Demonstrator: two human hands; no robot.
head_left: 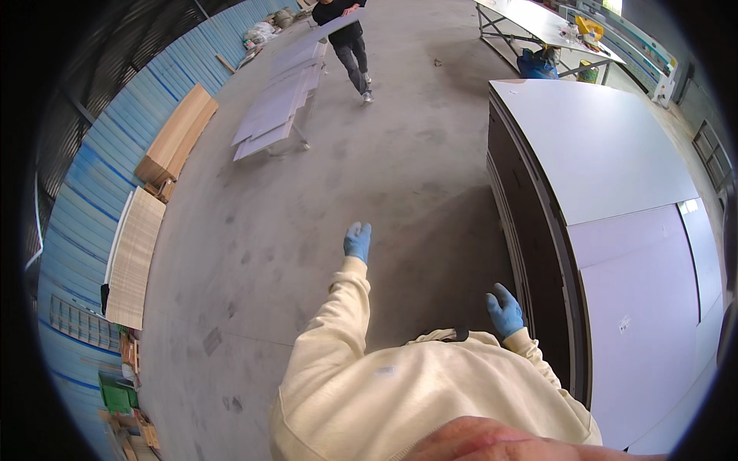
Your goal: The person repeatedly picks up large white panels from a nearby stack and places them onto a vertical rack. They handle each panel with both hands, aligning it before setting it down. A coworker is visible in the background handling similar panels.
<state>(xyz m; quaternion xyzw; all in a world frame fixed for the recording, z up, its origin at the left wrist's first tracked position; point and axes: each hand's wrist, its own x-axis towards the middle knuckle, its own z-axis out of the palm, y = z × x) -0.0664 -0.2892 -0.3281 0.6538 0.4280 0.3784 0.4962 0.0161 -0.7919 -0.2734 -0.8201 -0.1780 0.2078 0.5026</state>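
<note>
My left hand (pixel 357 242), in a blue glove, is stretched out ahead of me over the bare concrete floor. It holds nothing, and its thumb and fingers stand apart. On the right, my right hand (pixel 505 311), gloved the same way, is close to the side of a tall stack of large flat panels (pixel 615 146). Its fingers are parted and it grips nothing; a small gap separates it from the stack. The stack has pale top sheets and dark edges.
Ahead, a person (pixel 350 38) holds a pale panel (pixel 338 25) beside a low stand of white panels (pixel 280 100). A work table (pixel 530 19) stands far right. Along the blue wall (pixel 100 207) are wooden boards (pixel 178 134) and a green bin (pixel 117 393).
</note>
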